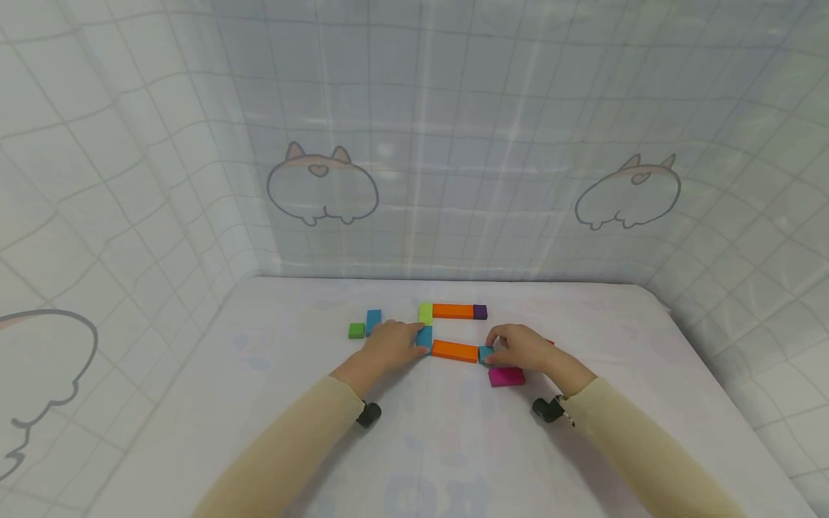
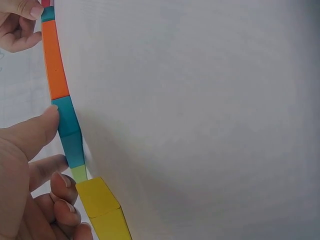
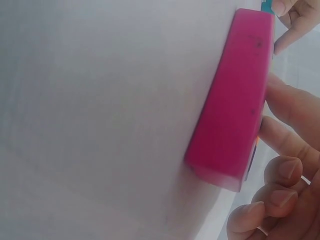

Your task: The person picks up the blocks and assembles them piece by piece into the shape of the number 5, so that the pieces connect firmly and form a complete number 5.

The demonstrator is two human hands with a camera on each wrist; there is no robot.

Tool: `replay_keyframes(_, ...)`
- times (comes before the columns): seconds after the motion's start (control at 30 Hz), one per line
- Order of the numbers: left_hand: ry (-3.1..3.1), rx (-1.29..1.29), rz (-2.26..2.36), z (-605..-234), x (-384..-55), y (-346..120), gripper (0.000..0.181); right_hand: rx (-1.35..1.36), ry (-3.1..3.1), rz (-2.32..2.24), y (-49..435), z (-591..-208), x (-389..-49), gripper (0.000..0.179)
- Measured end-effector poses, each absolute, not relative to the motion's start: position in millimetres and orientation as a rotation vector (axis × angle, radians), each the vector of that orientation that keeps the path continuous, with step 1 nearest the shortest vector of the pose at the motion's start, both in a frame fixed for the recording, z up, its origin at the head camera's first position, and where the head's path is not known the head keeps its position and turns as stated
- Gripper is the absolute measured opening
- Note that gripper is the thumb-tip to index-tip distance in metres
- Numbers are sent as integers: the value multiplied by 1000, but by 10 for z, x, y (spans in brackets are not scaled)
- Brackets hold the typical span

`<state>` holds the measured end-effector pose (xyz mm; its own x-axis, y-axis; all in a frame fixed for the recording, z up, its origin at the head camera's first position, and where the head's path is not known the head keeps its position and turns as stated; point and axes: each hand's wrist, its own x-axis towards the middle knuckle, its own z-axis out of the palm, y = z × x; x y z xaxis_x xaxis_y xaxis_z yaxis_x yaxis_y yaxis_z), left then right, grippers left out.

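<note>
My left hand (image 1: 391, 344) spans a blue block (image 1: 424, 341) with thumb and index finger at its two ends. A lime green block (image 1: 425, 314) lies at that block's far end. An orange block (image 1: 455, 351) runs from the blue one toward a small blue block (image 1: 484, 355), which my right hand (image 1: 523, 348) pinches between thumb and fingers. In the right wrist view a magenta block (image 3: 232, 95) lies beside the right hand's fingers and hides part of the grip. A yellow block (image 2: 104, 202) shows by the curled left fingers in the left wrist view.
A second orange block (image 1: 452, 311) extends right from the lime one, with a dark purple block (image 1: 480, 312) at its end. Left of the left hand lie another blue block (image 1: 373, 321) and a green block (image 1: 356, 331). A patterned sheet (image 1: 414, 180) rises behind the table.
</note>
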<state>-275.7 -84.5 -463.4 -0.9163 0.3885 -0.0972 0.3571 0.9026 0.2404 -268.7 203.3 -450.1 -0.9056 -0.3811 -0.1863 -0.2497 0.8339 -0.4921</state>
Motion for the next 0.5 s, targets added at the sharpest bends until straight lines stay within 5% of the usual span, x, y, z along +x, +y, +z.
replay_keyframes(0.5,2927,565,331,-4620,-2730,-834,59,-469,2743,-673,2028,-4522,-2677,22)
